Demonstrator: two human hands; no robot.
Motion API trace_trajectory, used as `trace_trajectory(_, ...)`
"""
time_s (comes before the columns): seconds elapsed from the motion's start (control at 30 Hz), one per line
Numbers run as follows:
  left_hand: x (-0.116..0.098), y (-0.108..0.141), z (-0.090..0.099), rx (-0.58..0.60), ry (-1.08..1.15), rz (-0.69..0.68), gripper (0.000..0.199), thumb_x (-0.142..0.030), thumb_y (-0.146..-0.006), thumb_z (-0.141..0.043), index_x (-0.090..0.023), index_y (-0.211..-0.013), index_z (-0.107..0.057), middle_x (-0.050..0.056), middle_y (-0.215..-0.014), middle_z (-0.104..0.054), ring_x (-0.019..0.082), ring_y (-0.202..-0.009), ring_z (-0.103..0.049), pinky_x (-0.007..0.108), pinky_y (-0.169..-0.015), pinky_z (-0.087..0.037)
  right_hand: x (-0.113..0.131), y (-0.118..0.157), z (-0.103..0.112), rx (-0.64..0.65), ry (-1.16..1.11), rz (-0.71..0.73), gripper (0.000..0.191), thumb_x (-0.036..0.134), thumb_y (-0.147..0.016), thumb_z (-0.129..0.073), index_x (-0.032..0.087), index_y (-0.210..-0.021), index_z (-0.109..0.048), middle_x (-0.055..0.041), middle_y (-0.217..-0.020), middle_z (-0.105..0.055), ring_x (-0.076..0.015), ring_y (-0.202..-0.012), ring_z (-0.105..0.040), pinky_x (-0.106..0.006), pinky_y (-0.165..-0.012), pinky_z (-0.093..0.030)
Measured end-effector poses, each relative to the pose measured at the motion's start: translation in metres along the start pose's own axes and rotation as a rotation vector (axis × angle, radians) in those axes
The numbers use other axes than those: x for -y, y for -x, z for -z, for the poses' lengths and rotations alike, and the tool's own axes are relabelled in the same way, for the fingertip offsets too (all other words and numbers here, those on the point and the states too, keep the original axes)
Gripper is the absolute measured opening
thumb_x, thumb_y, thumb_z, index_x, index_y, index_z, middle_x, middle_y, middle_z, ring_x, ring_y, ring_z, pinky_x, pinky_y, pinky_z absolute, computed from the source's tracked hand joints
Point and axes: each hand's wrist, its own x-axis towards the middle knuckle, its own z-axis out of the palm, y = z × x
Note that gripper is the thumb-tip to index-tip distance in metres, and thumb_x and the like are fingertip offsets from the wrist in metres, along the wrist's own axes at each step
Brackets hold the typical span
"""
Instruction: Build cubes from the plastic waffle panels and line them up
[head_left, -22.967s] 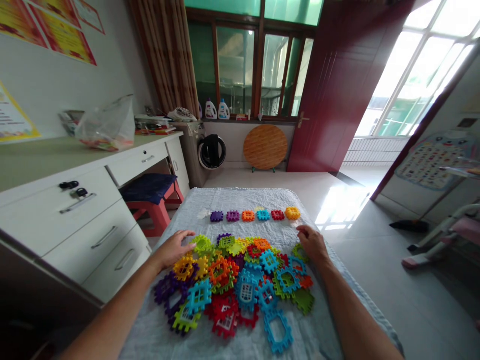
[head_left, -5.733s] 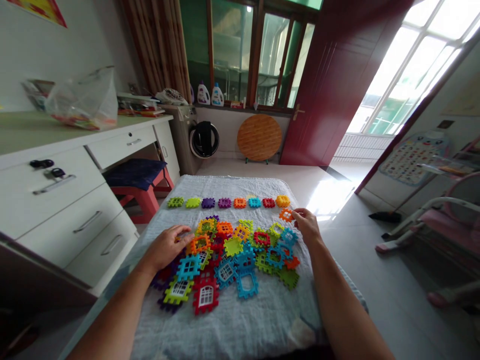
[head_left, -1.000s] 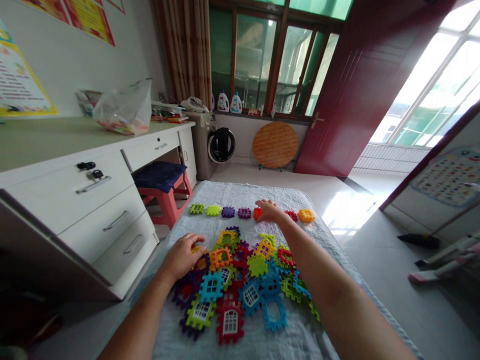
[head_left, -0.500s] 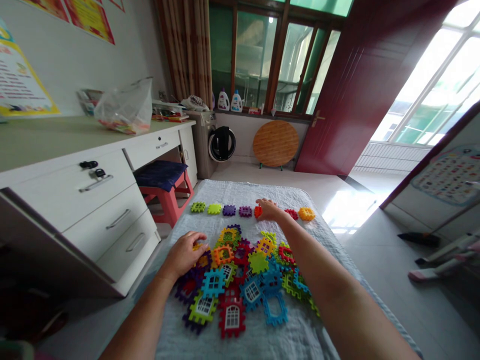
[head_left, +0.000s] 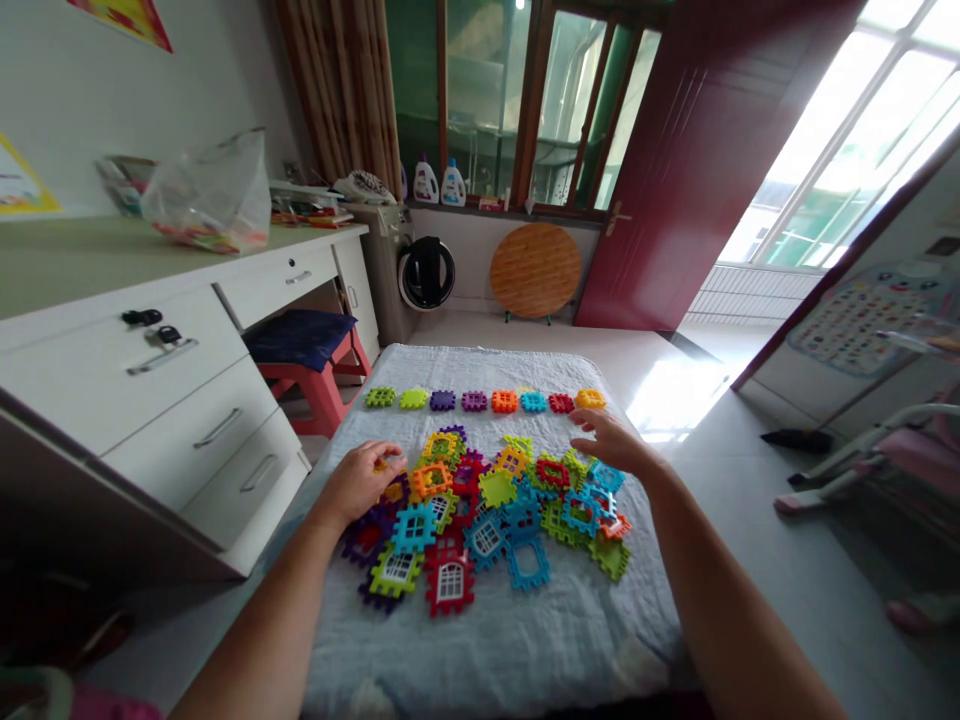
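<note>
My left hand (head_left: 364, 485) rests at the left edge of a loose pile of plastic building tiles, its fingers loosely bent and apart over a yellow and purple tile (head_left: 395, 488). Near the right end of a straight row of tiles, my right hand (head_left: 611, 440) hovers with fingers spread and nothing in them. Just beyond its fingertips lie a yellow-orange tile (head_left: 590, 398) and a red tile (head_left: 560, 403). The row also holds a blue tile (head_left: 533, 401), an orange tile (head_left: 505, 401) and several green and purple ones. Window-shaped tiles, such as a red one (head_left: 451, 582), lie in the pile.
A pale cloth (head_left: 480, 660) covers the low table under the tiles. To the left stand a white desk (head_left: 187, 370) and a red stool with a dark seat (head_left: 304, 340). A washing machine (head_left: 390, 270) and a round wooden board (head_left: 535, 270) are at the back.
My right hand has moved right and nearer, away from the orange tile, uncovering the blue tile in the row. My left hand stays over the pile's left edge. The view has shifted slightly.
</note>
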Motion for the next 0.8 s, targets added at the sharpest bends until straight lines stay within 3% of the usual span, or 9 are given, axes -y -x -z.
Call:
trace_trajectory(0.07,0.000,0.000,-0.001,-0.006,-0.008,-0.017,0.037,-0.050,-0.078,-0.053,-0.020,-0.091,-0.068,0.006,-0.098,-0.070,0.022,-0.090,-0.064,0.031,-0.085,-0.049,-0.001,0.020,0.000,0.080,-0.015,-0.002,0.047,0.030,-0.075,-0.064,0.018,-0.120,-0.058,-0.0103,-0.115,-0.062,-0.0224,-0.098,-0.059,-0.037,-0.087,-0.047)
trace_trajectory(0.17,-0.002,0.000,-0.002,-0.029,-0.014,-0.035,0.037,-0.051,-0.075,-0.055,-0.020,-0.091,-0.067,0.006,-0.097,-0.070,0.023,-0.090,-0.064,0.031,-0.085,-0.049,0.015,0.039,-0.004,0.161,-0.011,0.112,0.050,0.036,-0.074,-0.067,0.020,-0.121,-0.058,-0.0098,-0.120,-0.060,-0.0249,-0.109,-0.055,-0.040,-0.095,-0.044)
trace_trajectory(0.27,-0.003,0.000,-0.002,-0.052,-0.011,-0.039,0.037,-0.051,-0.074,-0.056,-0.020,-0.091,-0.067,0.006,-0.095,-0.070,0.022,-0.087,-0.065,0.031,-0.083,-0.050,0.037,0.043,-0.011,0.172,0.024,0.195,0.056,0.032,-0.068,-0.073,0.022,-0.120,-0.059,-0.0093,-0.122,-0.058,-0.0271,-0.115,-0.051,-0.042,-0.100,-0.040)
trace_trajectory(0.37,-0.003,0.001,-0.002,-0.076,-0.009,-0.027,0.037,-0.051,-0.073,-0.056,-0.020,-0.091,-0.067,0.006,-0.094,-0.070,0.021,-0.083,-0.065,0.030,-0.078,-0.051,0.048,0.037,-0.022,0.172,0.045,0.220,0.044,0.021,-0.067,-0.069,0.020,-0.111,-0.064,-0.0082,-0.110,-0.063,-0.0246,-0.103,-0.056,-0.040,-0.094,-0.042)
trace_trajectory(0.47,-0.002,0.002,-0.001,-0.096,-0.010,-0.005,0.038,-0.052,-0.073,-0.055,-0.020,-0.091,-0.066,0.006,-0.095,-0.070,0.020,-0.079,-0.065,0.029,-0.074,-0.052,0.045,0.031,-0.032,0.117,-0.012,0.218,0.030,0.017,-0.070,-0.063,0.019,-0.100,-0.067,-0.0051,-0.095,-0.067,-0.0195,-0.088,-0.060,-0.033,-0.084,-0.045)
trace_trajectory(0.63,-0.001,0.002,-0.001,-0.090,-0.005,0.011,0.037,-0.051,-0.072,-0.056,-0.020,-0.090,-0.067,0.005,-0.094,-0.071,0.020,-0.079,-0.066,0.028,-0.073,-0.052,0.034,0.028,-0.042,-0.094,-0.079,0.147,0.016,0.021,-0.080,-0.055,0.018,-0.088,-0.068,-0.0034,-0.080,-0.066,-0.0156,-0.072,-0.058,-0.028,-0.070,-0.044)
trace_trajectory(0.8,-0.003,0.002,0.000,-0.074,-0.009,0.022,0.036,-0.049,-0.071,-0.056,-0.020,-0.090,-0.067,0.005,-0.092,-0.071,0.020,-0.080,-0.066,0.028,-0.073,-0.052,0.029,0.027,-0.049,-0.286,-0.137,0.203,0.023,0.023,-0.088,-0.047,0.019,-0.095,-0.069,-0.0071,-0.093,-0.067,-0.0190,-0.088,-0.060,-0.032,-0.082,-0.045)
